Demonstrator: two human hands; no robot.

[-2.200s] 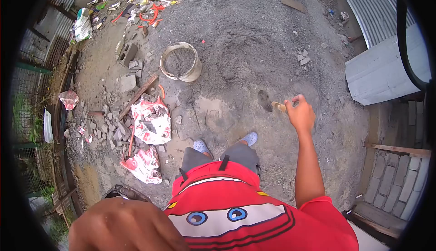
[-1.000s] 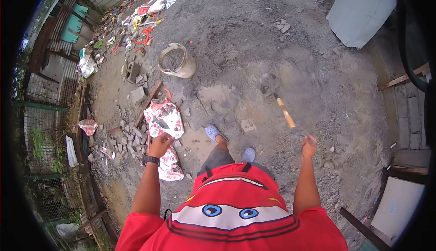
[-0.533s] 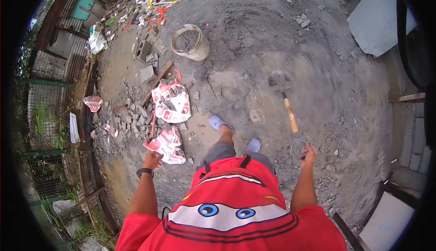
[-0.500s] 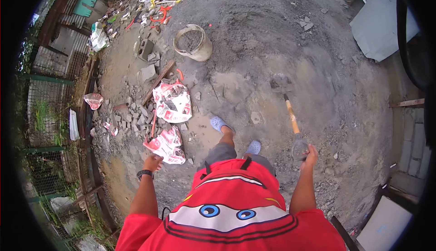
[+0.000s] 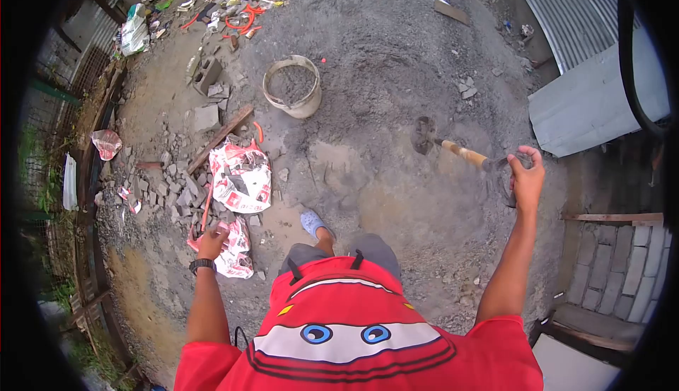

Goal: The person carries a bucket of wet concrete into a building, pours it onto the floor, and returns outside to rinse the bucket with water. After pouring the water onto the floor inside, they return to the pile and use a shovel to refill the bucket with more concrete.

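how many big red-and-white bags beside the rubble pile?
2. One bag lies next to the wooden plank; the other bag is nearer the person, partly covered from view by the left hand. More could be buried under the rubble.

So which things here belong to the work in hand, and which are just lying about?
In the work:
- shovel, its grip at the right hand
- bucket of grey material, by the look of it

Apparently just lying about:
- red-and-white bags
- wooden plank
- broken rubble
- hollow block
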